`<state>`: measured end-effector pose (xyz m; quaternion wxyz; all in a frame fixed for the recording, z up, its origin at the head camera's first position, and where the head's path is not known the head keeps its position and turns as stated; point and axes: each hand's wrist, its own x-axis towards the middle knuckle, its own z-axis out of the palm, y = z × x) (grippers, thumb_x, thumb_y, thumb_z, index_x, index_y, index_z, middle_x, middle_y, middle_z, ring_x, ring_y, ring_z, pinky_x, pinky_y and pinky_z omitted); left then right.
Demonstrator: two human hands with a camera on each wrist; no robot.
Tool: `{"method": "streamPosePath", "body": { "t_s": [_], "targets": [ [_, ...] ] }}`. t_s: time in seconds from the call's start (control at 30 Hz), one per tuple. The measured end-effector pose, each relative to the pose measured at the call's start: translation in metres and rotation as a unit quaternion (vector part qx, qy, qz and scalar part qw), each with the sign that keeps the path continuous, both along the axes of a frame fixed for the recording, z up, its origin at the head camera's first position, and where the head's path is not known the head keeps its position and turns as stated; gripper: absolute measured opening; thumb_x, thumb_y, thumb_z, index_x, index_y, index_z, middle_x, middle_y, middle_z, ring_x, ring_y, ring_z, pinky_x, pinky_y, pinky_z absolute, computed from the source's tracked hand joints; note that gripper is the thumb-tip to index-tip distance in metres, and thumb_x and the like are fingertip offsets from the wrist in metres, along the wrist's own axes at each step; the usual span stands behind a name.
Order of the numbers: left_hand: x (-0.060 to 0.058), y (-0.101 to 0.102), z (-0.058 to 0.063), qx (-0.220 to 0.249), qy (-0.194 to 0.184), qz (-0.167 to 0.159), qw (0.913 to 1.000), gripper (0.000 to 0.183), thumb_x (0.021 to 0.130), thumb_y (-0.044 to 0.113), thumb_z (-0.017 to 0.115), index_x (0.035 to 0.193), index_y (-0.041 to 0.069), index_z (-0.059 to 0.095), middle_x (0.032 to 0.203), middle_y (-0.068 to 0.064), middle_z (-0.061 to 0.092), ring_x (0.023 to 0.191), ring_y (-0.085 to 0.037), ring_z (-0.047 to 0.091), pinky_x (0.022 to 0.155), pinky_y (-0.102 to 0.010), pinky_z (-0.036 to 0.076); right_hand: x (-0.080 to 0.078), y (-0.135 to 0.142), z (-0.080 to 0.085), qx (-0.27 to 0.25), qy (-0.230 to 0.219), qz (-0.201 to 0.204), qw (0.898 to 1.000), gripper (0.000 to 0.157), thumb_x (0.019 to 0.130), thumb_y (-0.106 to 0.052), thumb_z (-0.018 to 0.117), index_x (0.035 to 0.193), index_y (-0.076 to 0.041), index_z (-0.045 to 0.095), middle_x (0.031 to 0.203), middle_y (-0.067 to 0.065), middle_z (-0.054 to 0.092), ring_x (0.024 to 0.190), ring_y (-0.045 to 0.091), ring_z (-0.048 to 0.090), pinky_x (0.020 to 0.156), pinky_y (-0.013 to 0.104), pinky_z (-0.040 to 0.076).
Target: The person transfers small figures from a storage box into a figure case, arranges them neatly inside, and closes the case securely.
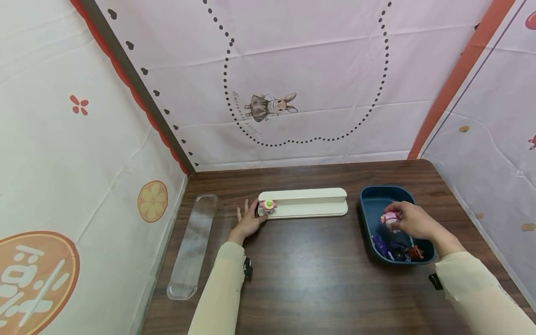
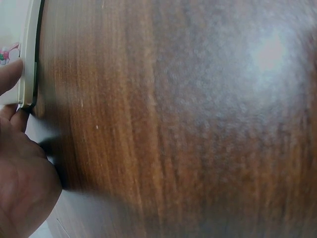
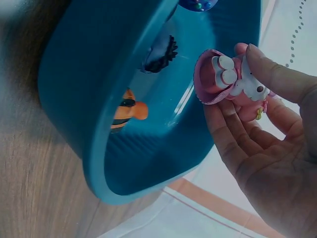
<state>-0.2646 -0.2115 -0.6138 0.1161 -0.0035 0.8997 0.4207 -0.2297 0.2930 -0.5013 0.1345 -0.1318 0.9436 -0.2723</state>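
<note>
Held in my right hand is a small pink figurine with a white muzzle and a frilled pink base. Thumb and fingers pinch it above the inside of a dark blue bin, its underside facing the right wrist camera. Over on the left, my left hand touches the left end of a white stepped display stand, fingers spread and thumb at the front edge. Another pink figurine with a green-and-yellow top stands on that end, close to the thumb.
Several small figurines lie in the bin's near end, among them an orange-and-black striped one and a purple one. A clear plastic cover lies at the table's left side. Printed cloth walls border the wooden table.
</note>
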Motion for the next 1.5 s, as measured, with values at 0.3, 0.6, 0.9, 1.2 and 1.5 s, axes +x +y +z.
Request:
{"method": "streamPosePath", "body": {
  "t_s": [0.3, 0.6, 0.9, 1.2, 1.5],
  "targets": [
    [0.000, 0.000, 0.001, 0.004, 0.004, -0.001, 1.0000, 0.078, 0.101, 0.032, 0.065, 0.165, 0.014, 0.025, 0.170, -0.018, 0.028, 0.163, -0.034, -0.010, 0.125, -0.058, -0.020, -0.002, -0.003, 0.005, -0.012, 0.013, 0.005, 1.000, 0.036, 0.089, -0.008, 0.079, 0.122, 0.001, 0.066, 0.107, 0.019, 0.066, 0.091, 0.027, 0.059, 0.075, 0.040, 0.057],
    [0.000, 0.000, 0.000, 0.011, 0.003, -0.007, 0.9999, 0.077, 0.102, 0.031, 0.064, 0.166, 0.016, 0.024, 0.171, -0.016, 0.026, 0.163, -0.032, -0.011, 0.124, -0.058, -0.022, -0.004, -0.020, 0.019, -0.025, 0.043, 0.017, 0.999, 0.035, 0.091, -0.013, 0.080, 0.122, -0.002, 0.068, 0.109, 0.016, 0.068, 0.090, 0.024, 0.059, 0.074, 0.033, 0.052],
    [0.000, -0.002, -0.001, 0.013, 0.000, -0.005, 0.9999, 0.079, 0.102, 0.033, 0.064, 0.167, 0.016, 0.022, 0.173, -0.016, 0.021, 0.163, -0.032, -0.013, 0.124, -0.057, -0.022, -0.007, -0.037, 0.028, -0.039, 0.061, 0.018, 0.997, 0.036, 0.089, -0.014, 0.082, 0.121, -0.004, 0.069, 0.110, 0.016, 0.068, 0.089, 0.024, 0.059, 0.073, 0.032, 0.051],
    [0.000, -0.002, -0.003, 0.013, 0.001, -0.007, 0.9999, 0.079, 0.102, 0.034, 0.064, 0.166, 0.015, 0.022, 0.172, -0.017, 0.022, 0.163, -0.033, -0.012, 0.124, -0.057, -0.022, -0.009, -0.055, 0.027, -0.052, 0.072, 0.017, 0.996, 0.042, 0.088, -0.021, 0.084, 0.122, -0.004, 0.068, 0.109, 0.014, 0.070, 0.086, 0.020, 0.059, 0.072, 0.031, 0.050],
    [0.000, -0.002, -0.004, 0.013, 0.008, -0.009, 0.9998, 0.078, 0.102, 0.033, 0.064, 0.166, 0.014, 0.023, 0.172, -0.018, 0.023, 0.163, -0.034, -0.011, 0.124, -0.058, -0.022, -0.014, -0.069, 0.020, -0.066, 0.071, 0.009, 0.995, 0.044, 0.087, -0.021, 0.085, 0.124, -0.004, 0.067, 0.111, 0.016, 0.068, 0.091, 0.024, 0.059, 0.076, 0.034, 0.051]
  ]
}}
